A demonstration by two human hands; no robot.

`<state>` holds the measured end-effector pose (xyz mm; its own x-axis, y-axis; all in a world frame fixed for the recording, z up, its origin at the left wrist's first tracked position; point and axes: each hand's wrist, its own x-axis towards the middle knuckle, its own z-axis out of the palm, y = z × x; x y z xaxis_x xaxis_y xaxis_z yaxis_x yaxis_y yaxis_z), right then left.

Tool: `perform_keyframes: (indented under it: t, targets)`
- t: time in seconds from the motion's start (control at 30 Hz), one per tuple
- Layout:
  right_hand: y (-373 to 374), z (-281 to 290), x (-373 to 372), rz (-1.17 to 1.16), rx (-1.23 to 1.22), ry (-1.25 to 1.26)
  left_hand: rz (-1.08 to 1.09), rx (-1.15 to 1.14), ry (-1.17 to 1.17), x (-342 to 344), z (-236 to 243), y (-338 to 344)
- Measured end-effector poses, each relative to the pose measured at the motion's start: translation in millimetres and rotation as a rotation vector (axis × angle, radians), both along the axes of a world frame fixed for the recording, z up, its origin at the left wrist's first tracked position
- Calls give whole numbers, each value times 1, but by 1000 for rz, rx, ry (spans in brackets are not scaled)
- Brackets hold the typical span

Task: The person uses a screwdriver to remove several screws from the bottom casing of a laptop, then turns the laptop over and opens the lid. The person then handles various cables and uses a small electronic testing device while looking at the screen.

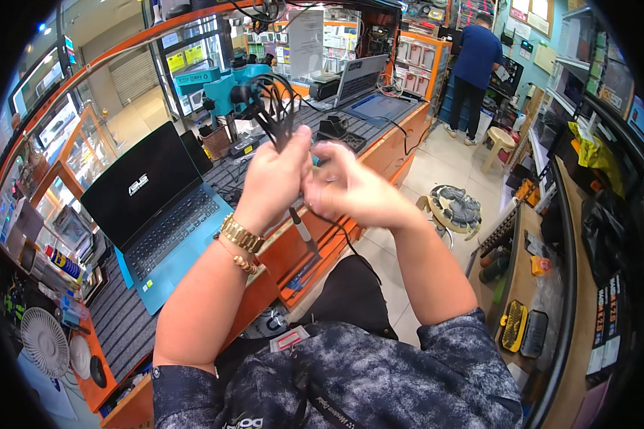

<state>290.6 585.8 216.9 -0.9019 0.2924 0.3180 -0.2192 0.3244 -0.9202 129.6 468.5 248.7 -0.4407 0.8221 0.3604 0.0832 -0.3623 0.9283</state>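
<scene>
My left hand (pixel 279 171), with a gold watch and bracelet on its wrist, grips a looped bundle of black cable (pixel 273 107) that sticks up above the fist. My right hand (pixel 350 182) is beside it with curled fingers on the cable, slightly blurred. A strand hangs down past the open orange drawer (pixel 293 279). On the striped bench mat (pixel 118 336), left of my hands, stands an open teal laptop (pixel 164 236) with a black screen. Behind the hands is a teal microscope (pixel 225 93).
A second laptop (pixel 350 82) sits farther along the bench. A white fan (pixel 44 339) is at lower left. A padded stool (pixel 451 207) stands in the aisle, shelving (pixel 572 286) runs along the right, and another person (pixel 472 71) in blue stands at the back.
</scene>
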Motion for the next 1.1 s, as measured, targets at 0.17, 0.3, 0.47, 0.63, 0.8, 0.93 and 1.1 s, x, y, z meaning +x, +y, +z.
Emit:
perform_keyframes:
  t: [0.17, 0.3, 0.47, 0.63, 0.8, 0.93, 1.1]
  targets:
    - [21, -25, 30, -38, 203, -504, -159, -83, -212, -14, 3, -9]
    - [65, -14, 54, -90, 8, -306, -194, -213, -125, -21, 4, -13]
    - [88, 3, 60, -111, -295, 94, -95, -303, 462, -16, -11, -9]
    - [53, 22, 20, -69, -519, 304, -199, -141, 507, -4, -37, 0]
    - [19, 39, 2, -121, -775, 394, -134, -194, 497, 17, -32, 7]
    - [22, 28, -18, -234, -706, 439, -173, -320, 555, 20, -27, 9]
    - [12, 5, -21, -177, -408, 361, -47, -224, 304, 3, -24, 4]
